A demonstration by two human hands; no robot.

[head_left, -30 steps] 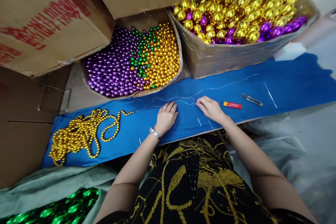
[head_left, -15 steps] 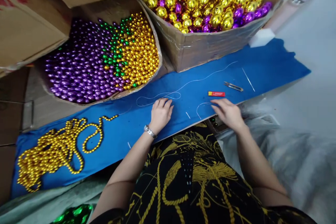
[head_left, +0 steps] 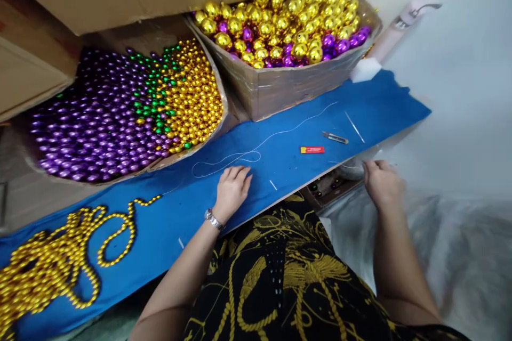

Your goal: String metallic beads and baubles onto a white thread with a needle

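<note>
My left hand (head_left: 232, 192), with a silver watch on its wrist, rests on the blue cloth (head_left: 280, 138). Its fingers lie loosely bent, with nothing visible in them. Just beyond the fingertips, a long thin white thread (head_left: 260, 155) lies in a flat loop. Past the table's front edge, my right hand (head_left: 384, 184) is raised, its fingers pinched on a short piece of thread (head_left: 346, 165) that trails to the left. A string of gold beads (head_left: 120, 218) lies coiled at the left, its end joined to a fine thread.
Behind the cloth stand a box of small purple, green and gold beads (head_left: 120, 112) and a carton of larger gold and purple balls (head_left: 280, 26). A red and yellow lighter (head_left: 312, 149), thread snips (head_left: 335, 137) and a white stick (head_left: 354, 127) lie on the cloth.
My right hand has moved right, off the cloth and past the table edge, drawing the short thread along. My left hand stays by the loop. The whole view has shifted.
</note>
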